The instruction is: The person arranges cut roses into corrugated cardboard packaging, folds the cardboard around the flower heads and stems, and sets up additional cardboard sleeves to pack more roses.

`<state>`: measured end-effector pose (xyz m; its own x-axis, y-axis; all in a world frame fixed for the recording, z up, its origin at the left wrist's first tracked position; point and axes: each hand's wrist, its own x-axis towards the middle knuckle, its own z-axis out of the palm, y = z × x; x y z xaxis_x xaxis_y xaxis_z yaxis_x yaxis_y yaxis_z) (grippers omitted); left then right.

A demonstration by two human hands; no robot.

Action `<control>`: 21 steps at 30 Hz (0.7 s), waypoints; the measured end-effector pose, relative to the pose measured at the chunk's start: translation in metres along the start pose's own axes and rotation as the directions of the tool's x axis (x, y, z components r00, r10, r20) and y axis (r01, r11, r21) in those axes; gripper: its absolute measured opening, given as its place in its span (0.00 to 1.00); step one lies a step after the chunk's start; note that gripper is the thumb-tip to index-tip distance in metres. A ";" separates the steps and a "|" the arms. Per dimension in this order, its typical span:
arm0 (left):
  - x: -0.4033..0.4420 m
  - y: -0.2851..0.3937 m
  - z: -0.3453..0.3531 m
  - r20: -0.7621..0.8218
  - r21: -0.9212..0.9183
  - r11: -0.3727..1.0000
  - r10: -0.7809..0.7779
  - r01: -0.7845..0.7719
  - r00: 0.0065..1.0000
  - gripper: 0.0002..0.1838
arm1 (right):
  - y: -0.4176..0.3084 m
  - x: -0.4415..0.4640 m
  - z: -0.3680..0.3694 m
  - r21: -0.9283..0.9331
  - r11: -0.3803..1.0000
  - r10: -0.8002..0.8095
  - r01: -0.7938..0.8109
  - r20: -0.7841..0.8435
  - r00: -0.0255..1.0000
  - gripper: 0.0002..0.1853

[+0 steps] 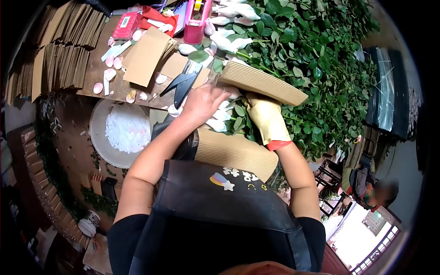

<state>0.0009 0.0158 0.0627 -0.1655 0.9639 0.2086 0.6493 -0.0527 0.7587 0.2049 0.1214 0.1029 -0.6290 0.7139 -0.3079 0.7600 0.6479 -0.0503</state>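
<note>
A sheet of corrugated cardboard (263, 82) stands raised and tilted over rose stems. At its left end is my bare left hand (206, 103), fingers bent and pressed together against the edge. My right hand (266, 117), in a pale yellow glove with a red cuff, grips the lower edge from beneath; its fingertips are partly hidden. Between the hands lie rose heads in white net sleeves (218, 123) and green leaves. More corrugated cardboard (238, 153) lies close to my apron; whether it joins the raised piece I cannot tell. A black stapler (184, 87) is beside my left hand.
Leafy rose stems (316, 68) are heaped at the right. Flat cardboard pieces (146, 57), loose petals and a pink tape dispenser (197, 25) lie on the table. Cardboard stacks (59, 68) stand far left. Below the edge is a tub of white scraps (126, 130). Another person (366, 188) is at right.
</note>
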 end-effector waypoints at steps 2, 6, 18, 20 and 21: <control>-0.003 0.005 -0.005 -0.048 -0.099 0.994 -0.045 0.040 0.998 0.15 | -0.001 -0.002 -0.002 -0.019 1.000 -0.004 0.003 -0.028 1.000 0.16; -0.016 0.000 -0.025 -0.220 -0.622 0.764 -0.380 0.171 0.898 0.11 | 0.001 -0.002 -0.006 0.047 0.999 -0.012 0.014 -0.049 0.999 0.16; -0.001 -0.019 0.014 0.172 -0.318 0.807 -0.468 0.498 0.867 0.15 | 0.002 -0.011 0.016 -0.040 0.999 -0.036 0.028 -0.207 0.978 0.17; -0.012 -0.025 0.024 -0.009 -0.525 0.735 -0.509 0.429 0.861 0.11 | 0.003 -0.011 0.018 -0.052 0.998 -0.030 0.020 -0.197 0.980 0.18; -0.016 -0.026 0.026 -0.095 -0.616 0.694 -0.535 0.373 0.840 0.10 | 0.005 -0.010 0.019 -0.063 0.998 -0.036 0.025 -0.189 0.981 0.18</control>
<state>0.0054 0.0084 0.0235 -0.5569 0.8126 -0.1720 -0.0678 0.1620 0.9845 0.2178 0.1123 0.0880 -0.6757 0.7272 -0.1205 0.7324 0.6809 0.0020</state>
